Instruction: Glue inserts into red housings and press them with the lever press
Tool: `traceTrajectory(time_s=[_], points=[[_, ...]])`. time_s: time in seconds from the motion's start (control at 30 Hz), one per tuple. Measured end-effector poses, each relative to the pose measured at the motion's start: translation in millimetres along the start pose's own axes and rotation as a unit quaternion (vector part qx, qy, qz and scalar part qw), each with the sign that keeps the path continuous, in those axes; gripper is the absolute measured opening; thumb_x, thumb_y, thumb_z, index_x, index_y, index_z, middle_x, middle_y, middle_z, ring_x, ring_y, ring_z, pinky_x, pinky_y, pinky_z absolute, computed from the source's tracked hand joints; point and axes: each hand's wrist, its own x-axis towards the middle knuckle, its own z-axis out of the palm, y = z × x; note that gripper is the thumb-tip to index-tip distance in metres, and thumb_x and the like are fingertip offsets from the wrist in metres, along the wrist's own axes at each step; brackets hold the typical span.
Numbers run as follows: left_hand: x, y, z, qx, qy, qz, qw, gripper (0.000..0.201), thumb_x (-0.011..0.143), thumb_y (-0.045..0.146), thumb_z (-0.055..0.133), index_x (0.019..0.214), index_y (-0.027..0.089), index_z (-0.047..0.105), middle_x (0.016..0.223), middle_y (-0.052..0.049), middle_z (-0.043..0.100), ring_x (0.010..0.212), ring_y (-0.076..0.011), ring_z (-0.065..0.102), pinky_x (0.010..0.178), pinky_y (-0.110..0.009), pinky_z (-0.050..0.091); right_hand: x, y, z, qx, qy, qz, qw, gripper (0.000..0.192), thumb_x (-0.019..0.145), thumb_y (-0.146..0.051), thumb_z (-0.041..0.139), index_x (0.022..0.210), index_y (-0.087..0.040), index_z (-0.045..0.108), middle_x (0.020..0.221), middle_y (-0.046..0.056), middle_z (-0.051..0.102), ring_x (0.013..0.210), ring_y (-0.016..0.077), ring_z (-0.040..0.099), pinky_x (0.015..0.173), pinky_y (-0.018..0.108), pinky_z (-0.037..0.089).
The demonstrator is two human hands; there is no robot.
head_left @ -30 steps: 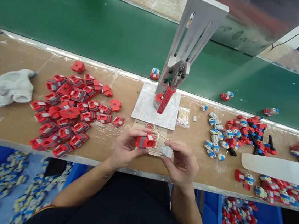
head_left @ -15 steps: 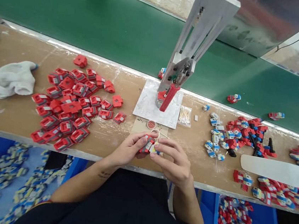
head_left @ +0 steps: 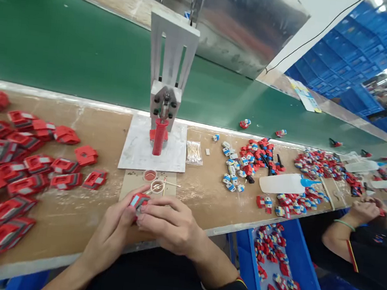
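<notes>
The green conveyor belt [head_left: 68, 53] runs along the far side, and the brown workbench [head_left: 69, 206] lies along its near edge. At the middle of the bench a hand press [head_left: 166, 91] with a red handle [head_left: 159, 136] stands upright on a pale base plate [head_left: 134, 150], probably so that it is directly in front of the person. A large pile of red housings [head_left: 6, 176] covers the left of the bench, and smaller mixed red, blue and white parts [head_left: 247, 162] lie to the right, close enough to reach. Below the bench at the right, a blue bin [head_left: 292, 261] holds more assembled pieces. A co-worker's hand [head_left: 362, 211] rests on the bench at the far right.

Near the bench edge, the left hand [head_left: 111, 231] and the right hand [head_left: 171, 225] meet, both closed around 1 small red part [head_left: 138, 201]. It is held between the fingertips, just above the bench, seemingly so both hands can press it together. Just beyond it stand 2 small round cups [head_left: 153, 181].
</notes>
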Motion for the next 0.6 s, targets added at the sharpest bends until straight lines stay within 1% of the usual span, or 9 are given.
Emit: traceTrajectory(time_s=[0.03,0.1,0.17,0.2,0.27,0.33,0.4,0.5,0.6], points=[[-1.8,-2.0,-1.9,0.011,-0.010,0.019,1.000,0.065,0.097,0.073,0.053,0.135,0.025,0.074,0.121,-0.011,0.081,0.109,-0.0318,0.080,0.097,-0.038,0.065,-2.1,-0.3,3.9,0.010,0.008,0.026,1.000,0.035,0.093,-0.026,0.080,0.127,-0.025,0.070,0.121,0.006,0.080,0.118,0.0174,0.074,0.107,0.031,0.064],[-3.9,-5.1,-6.7,0.042,-0.032,0.041,0.998,0.073,0.084,0.077,0.069,0.137,0.028,0.072,0.118,-0.010,0.082,0.105,-0.0336,0.081,0.089,-0.037,0.068,-3.5,0.6,8.7,0.031,0.041,0.079,0.996,0.049,0.086,-0.042,0.087,0.127,-0.023,0.068,0.123,0.011,0.078,0.114,0.0191,0.075,0.100,0.031,0.066],[-3.6,-6.8,-12.0,0.070,-0.046,0.046,0.995,0.076,0.071,0.072,0.085,0.133,0.031,0.073,0.115,-0.008,0.082,0.102,-0.0347,0.081,0.084,-0.038,0.069,0.3,2.8,7.6,0.038,0.062,0.105,0.992,0.063,0.080,-0.055,0.089,0.127,-0.021,0.066,0.122,0.013,0.077,0.114,0.0205,0.075,0.102,0.032,0.064],[-2.7,-7.1,-14.7,0.074,-0.049,0.042,0.995,0.071,0.070,0.067,0.088,0.130,0.033,0.074,0.114,-0.007,0.083,0.101,-0.0344,0.081,0.082,-0.038,0.070,4.1,4.3,4.9,0.035,0.050,0.100,0.993,0.065,0.079,-0.058,0.089,0.127,-0.021,0.066,0.122,0.012,0.077,0.116,0.0203,0.074,0.106,0.032,0.061],[0.0,-6.4,-19.4,0.051,-0.066,0.027,0.996,0.056,0.078,0.060,0.085,0.126,0.034,0.073,0.114,-0.006,0.082,0.098,-0.0322,0.082,0.078,-0.036,0.070,13.7,7.2,-3.2,0.035,-0.019,0.071,0.997,0.066,0.081,-0.061,0.086,0.130,-0.022,0.065,0.127,0.010,0.077,0.123,0.0178,0.070,0.114,0.030,0.054],[2.5,-3.0,-21.8,0.006,-0.090,0.002,0.996,0.044,0.086,0.054,0.079,0.123,0.033,0.071,0.112,-0.006,0.081,0.094,-0.0297,0.082,0.075,-0.033,0.070,22.6,9.8,-11.4,0.056,-0.098,0.038,0.993,0.069,0.082,-0.063,0.084,0.134,-0.024,0.063,0.133,0.007,0.076,0.127,0.0149,0.067,0.117,0.026,0.049],[2.9,3.2,-21.0,-0.041,-0.101,-0.028,0.994,0.038,0.087,0.052,0.079,0.117,0.030,0.069,0.104,-0.006,0.080,0.087,-0.0277,0.081,0.071,-0.031,0.069,27.2,11.2,-16.5,0.090,-0.131,0.024,0.987,0.074,0.080,-0.063,0.086,0.137,-0.022,0.062,0.136,0.008,0.075,0.129,0.0155,0.067,0.117,0.026,0.048],[0.0,14.7,-15.1,-0.109,-0.099,-0.077,0.986,0.044,0.083,0.056,0.084,0.105,0.024,0.063,0.089,-0.004,0.077,0.076,-0.0232,0.078,0.064,-0.028,0.065,26.2,11.1,-17.0,0.161,-0.098,0.022,0.982,0.075,0.079,-0.054,0.090,0.139,-0.022,0.059,0.128,0.010,0.077,0.124,0.0191,0.070,0.113,0.031,0.053],[-1.0,21.8,-9.3,-0.211,-0.121,-0.079,0.967,0.055,0.076,0.054,0.092,0.109,0.024,0.061,0.094,-0.005,0.076,0.078,-0.0202,0.076,0.065,-0.025,0.061,24.3,10.7,-11.5,0.213,0.001,0.041,0.976,0.072,0.078,-0.050,0.092,0.136,-0.025,0.059,0.116,0.009,0.079,0.114,0.0238,0.074,0.102,0.036,0.060]])
